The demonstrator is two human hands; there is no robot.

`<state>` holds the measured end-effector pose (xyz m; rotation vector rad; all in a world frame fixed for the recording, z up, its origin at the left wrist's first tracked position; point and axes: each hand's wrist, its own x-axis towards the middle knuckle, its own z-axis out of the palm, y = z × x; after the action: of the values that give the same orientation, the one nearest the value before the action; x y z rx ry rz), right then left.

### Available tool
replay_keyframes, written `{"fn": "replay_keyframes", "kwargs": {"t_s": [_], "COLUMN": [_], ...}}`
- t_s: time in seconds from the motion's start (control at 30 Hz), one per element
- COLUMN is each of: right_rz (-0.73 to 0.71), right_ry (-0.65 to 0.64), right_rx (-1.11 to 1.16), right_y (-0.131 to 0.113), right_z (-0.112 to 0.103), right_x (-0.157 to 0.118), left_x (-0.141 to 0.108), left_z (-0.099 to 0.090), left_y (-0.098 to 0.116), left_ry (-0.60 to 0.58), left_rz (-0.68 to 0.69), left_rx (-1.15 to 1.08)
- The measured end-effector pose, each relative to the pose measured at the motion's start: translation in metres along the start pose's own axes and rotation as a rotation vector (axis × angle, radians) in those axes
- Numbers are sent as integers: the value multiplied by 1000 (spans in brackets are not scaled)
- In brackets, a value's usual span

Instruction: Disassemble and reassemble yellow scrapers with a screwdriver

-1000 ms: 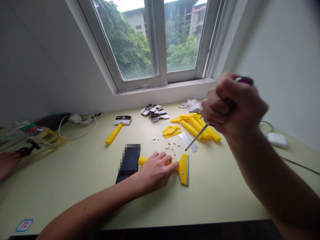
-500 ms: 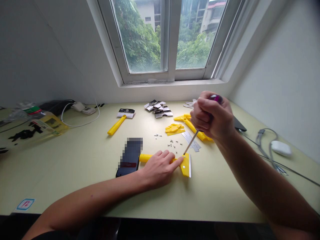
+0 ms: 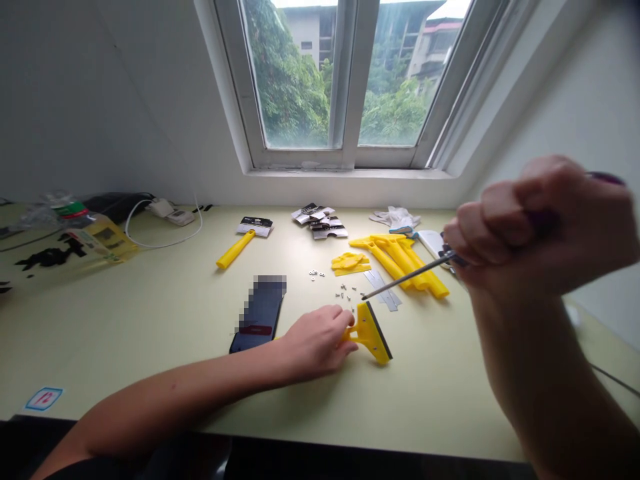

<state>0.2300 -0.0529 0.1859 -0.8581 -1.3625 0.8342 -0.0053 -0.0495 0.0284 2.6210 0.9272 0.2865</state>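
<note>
The left hand [image 3: 315,343] curls closed over a yellow plastic scraper [image 3: 370,333] on the near side of the desk [image 3: 425,380]. The raised right hand [image 3: 540,227] fists a screwdriver [image 3: 407,280], its tip near small screws [image 3: 347,291]. A plastic bag [image 3: 95,239] lies far left.

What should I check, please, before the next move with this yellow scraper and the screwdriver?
1. Left hand on the yellow scraper: ok, it grips the handle behind the head.
2. Screwdriver in the right hand: ok, held in a closed fist.
3. Screwdriver tip on the scraper head: not ok, it is apart from it, near the loose screws.
4. Screws seated in the scraper head: cannot tell, too small in this view.
5. Metal blades: ok, lying beside the loose screws.
</note>
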Motion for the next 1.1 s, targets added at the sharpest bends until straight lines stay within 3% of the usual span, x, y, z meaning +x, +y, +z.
{"fn": "replay_keyframes", "kwargs": {"t_s": [0.1, 0.2, 0.37, 0.47, 0.57, 0.7, 0.97, 1.1], "right_rz": [-81, -64, -96, -63, -44, -94, -171, -158], "right_ry": [-36, -40, 32, 8, -2, 49, 87, 106], "right_rx": [202, 255, 357, 378, 367, 335, 357, 366], "right_y": [8, 20, 47, 66, 81, 84, 61, 61], "right_z": [26, 39, 49, 53, 55, 52, 44, 44], "right_x": [2, 2, 8, 13, 16, 18, 19, 20], "left_x": [-1, -1, -4, -7, -10, -10, -4, -5], "left_z": [7, 13, 22, 26, 27, 25, 20, 2], "left_y": [1, -2, -3, 0, 1, 0, -1, -4], "left_ry": [28, 48, 84, 111, 135, 140, 123, 144], "left_rz": [106, 143, 307, 438, 486, 450, 257, 210], "left_rx": [277, 356, 411, 447, 494, 552, 486, 338]}}
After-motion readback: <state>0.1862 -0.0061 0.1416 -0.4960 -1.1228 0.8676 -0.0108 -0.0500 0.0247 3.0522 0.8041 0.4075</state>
